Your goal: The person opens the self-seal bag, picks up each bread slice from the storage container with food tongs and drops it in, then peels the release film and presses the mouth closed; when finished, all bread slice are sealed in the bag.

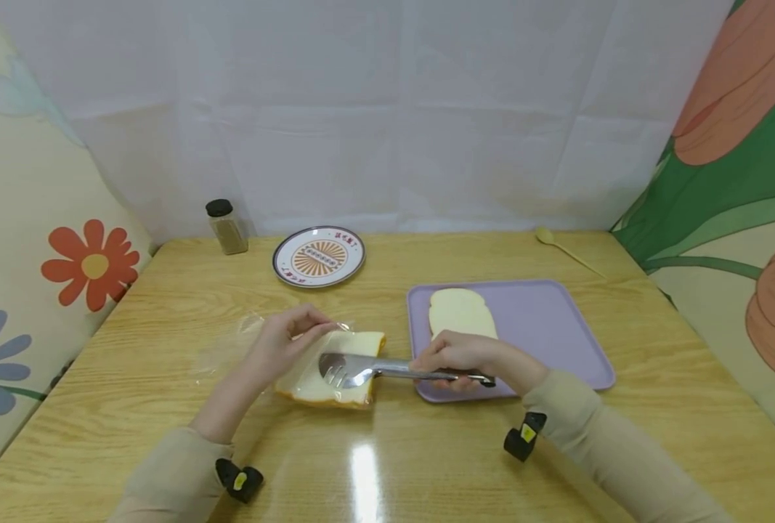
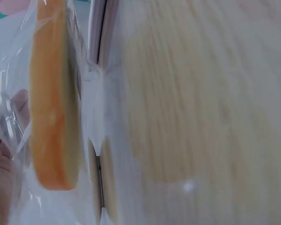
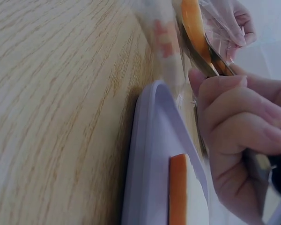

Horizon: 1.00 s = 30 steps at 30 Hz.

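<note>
The right hand (image 1: 457,356) grips tongs (image 1: 395,367) set around a bread slice (image 1: 356,342) partly inside a clear bag (image 2: 10,112), which the left hand (image 1: 290,338) pinches, and, should the bag cling, the slice could slip loose onto the table (image 1: 439,457), left of the purple tray (image 1: 544,334).

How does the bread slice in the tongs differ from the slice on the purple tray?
The first slice sits between the tongs; the second slice lies flat on the tray. The first slice has clear plastic about it; the second shows none. Both have pale faces and orange crusts.
</note>
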### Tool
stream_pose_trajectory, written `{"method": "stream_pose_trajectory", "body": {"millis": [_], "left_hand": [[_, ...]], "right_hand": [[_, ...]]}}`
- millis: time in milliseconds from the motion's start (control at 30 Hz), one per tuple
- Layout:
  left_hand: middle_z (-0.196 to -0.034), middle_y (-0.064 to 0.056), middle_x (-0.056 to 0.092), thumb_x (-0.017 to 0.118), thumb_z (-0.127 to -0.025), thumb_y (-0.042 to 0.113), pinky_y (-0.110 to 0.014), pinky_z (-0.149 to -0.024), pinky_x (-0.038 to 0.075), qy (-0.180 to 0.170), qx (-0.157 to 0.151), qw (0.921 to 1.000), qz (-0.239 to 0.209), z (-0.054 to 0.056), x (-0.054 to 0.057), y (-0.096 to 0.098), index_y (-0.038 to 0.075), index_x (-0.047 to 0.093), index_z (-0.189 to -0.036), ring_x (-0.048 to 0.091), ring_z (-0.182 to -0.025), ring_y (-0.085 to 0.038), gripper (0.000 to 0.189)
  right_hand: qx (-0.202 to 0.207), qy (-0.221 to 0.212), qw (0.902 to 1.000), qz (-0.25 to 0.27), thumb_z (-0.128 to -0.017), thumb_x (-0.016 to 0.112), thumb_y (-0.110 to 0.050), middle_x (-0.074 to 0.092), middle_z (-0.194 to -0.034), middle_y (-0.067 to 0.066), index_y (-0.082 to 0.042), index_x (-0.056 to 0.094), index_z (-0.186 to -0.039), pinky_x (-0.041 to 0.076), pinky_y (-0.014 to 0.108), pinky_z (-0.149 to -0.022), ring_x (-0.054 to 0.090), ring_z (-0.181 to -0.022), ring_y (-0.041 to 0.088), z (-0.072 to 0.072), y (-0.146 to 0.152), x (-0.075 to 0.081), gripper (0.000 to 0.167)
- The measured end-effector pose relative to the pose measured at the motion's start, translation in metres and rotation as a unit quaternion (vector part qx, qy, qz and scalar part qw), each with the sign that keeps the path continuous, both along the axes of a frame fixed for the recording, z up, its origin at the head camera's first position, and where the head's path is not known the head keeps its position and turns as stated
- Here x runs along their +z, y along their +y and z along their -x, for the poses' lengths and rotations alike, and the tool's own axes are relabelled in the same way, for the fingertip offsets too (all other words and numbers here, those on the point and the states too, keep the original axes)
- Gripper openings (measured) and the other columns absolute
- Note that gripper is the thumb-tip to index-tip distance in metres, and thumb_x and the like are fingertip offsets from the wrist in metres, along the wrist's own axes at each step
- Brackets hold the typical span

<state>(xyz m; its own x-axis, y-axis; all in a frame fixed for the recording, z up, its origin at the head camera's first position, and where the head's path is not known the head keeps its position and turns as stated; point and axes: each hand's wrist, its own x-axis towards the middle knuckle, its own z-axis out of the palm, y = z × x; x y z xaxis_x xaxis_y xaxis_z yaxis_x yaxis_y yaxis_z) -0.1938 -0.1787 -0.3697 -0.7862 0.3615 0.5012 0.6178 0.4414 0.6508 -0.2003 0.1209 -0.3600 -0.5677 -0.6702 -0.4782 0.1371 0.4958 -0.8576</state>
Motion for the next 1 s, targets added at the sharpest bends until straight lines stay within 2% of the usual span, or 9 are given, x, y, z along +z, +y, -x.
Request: {"method": "stream_pose_trajectory", "body": {"millis": [167, 233, 400, 500, 567, 767, 933, 1000], "left_hand": [[-0.087, -0.003, 0.073, 0.069, -0.082, 0.001, -0.033, -0.082, 0.058, 0.024, 0.014, 0.9978, 0.060, -0.001, -0.001, -0.008, 0.009, 0.070, -0.089, 0.068, -0.086, -0.010, 0.010], [-0.092, -0.001, 0.073, 0.069, -0.083, 0.003, -0.037, -0.085, 0.057, 0.001, 0.009, 0.9970, 0.077, -0.001, -0.001, -0.012, 0.010, 0.071, -0.093, 0.068, -0.090, -0.015, 0.013], [-0.104, -0.003, 0.072, 0.067, -0.087, 0.016, -0.044, -0.091, 0.053, -0.095, 0.011, 0.9903, 0.101, -0.002, -0.001, -0.016, 0.015, 0.070, -0.103, 0.066, -0.102, -0.024, 0.016], [-0.107, -0.001, 0.071, 0.068, -0.087, 0.022, -0.046, -0.094, 0.052, -0.114, 0.016, 0.9863, 0.118, -0.002, -0.001, -0.014, 0.019, 0.072, -0.104, 0.065, -0.105, -0.023, 0.018], [-0.103, 0.000, 0.072, 0.068, -0.086, 0.020, -0.044, -0.093, 0.052, -0.104, 0.010, 0.9873, 0.119, -0.002, -0.001, -0.011, 0.019, 0.073, -0.100, 0.067, -0.101, -0.021, 0.015], [-0.088, -0.003, 0.074, 0.068, -0.084, 0.006, -0.035, -0.086, 0.056, -0.053, -0.007, 0.9949, 0.086, 0.000, -0.004, -0.001, 0.011, 0.072, -0.089, 0.070, -0.090, -0.020, 0.009], [-0.086, -0.004, 0.074, 0.069, -0.083, 0.004, -0.034, -0.083, 0.057, -0.034, -0.003, 0.9973, 0.065, 0.000, -0.005, 0.003, 0.009, 0.072, -0.088, 0.071, -0.085, -0.019, 0.009], [-0.086, -0.005, 0.074, 0.069, -0.082, 0.002, -0.034, -0.082, 0.057, -0.015, -0.007, 0.9981, 0.059, 0.001, -0.005, 0.003, 0.008, 0.072, -0.089, 0.071, -0.084, -0.020, 0.009]], "right_hand": [[-0.012, -0.001, 0.9999, -0.003, -0.094, 0.055, -0.026, 0.048, -0.052, 0.000, 0.002, 0.068, -0.098, 0.028, 0.019, -0.032, 0.032, -0.033, 0.006, -0.001, 0.005, -0.001, 0.031], [-0.016, -0.015, 0.9997, 0.008, -0.095, 0.054, -0.025, 0.048, -0.052, 0.000, 0.003, 0.067, -0.100, 0.028, 0.019, -0.031, 0.032, -0.034, 0.005, 0.000, 0.008, -0.001, 0.031], [-0.015, -0.038, 0.9987, 0.031, -0.095, 0.053, -0.025, 0.048, -0.053, -0.001, 0.008, 0.063, -0.101, 0.027, 0.018, -0.031, 0.033, -0.034, 0.004, 0.004, 0.015, -0.002, 0.036], [-0.010, -0.033, 0.9990, 0.029, -0.095, 0.054, -0.027, 0.048, -0.052, -0.001, 0.008, 0.064, -0.101, 0.028, 0.018, -0.031, 0.033, -0.034, 0.004, 0.005, 0.016, -0.002, 0.037], [-0.007, -0.030, 0.9991, 0.028, -0.095, 0.054, -0.027, 0.048, -0.052, -0.001, 0.007, 0.064, -0.100, 0.029, 0.018, -0.031, 0.034, -0.034, 0.004, 0.005, 0.015, -0.002, 0.036], [-0.010, -0.029, 0.9992, 0.026, -0.095, 0.054, -0.026, 0.048, -0.051, -0.001, 0.005, 0.066, -0.096, 0.028, 0.018, -0.031, 0.033, -0.034, 0.004, 0.005, 0.014, -0.004, 0.033], [-0.002, -0.024, 0.9995, 0.019, -0.095, 0.054, -0.025, 0.048, -0.052, -0.001, 0.004, 0.067, -0.099, 0.028, 0.018, -0.032, 0.033, -0.034, 0.004, 0.004, 0.012, -0.004, 0.032], [0.001, -0.018, 0.9997, 0.017, -0.095, 0.054, -0.024, 0.048, -0.052, -0.001, 0.004, 0.067, -0.098, 0.028, 0.018, -0.032, 0.033, -0.034, 0.005, 0.003, 0.011, -0.005, 0.031]]}}
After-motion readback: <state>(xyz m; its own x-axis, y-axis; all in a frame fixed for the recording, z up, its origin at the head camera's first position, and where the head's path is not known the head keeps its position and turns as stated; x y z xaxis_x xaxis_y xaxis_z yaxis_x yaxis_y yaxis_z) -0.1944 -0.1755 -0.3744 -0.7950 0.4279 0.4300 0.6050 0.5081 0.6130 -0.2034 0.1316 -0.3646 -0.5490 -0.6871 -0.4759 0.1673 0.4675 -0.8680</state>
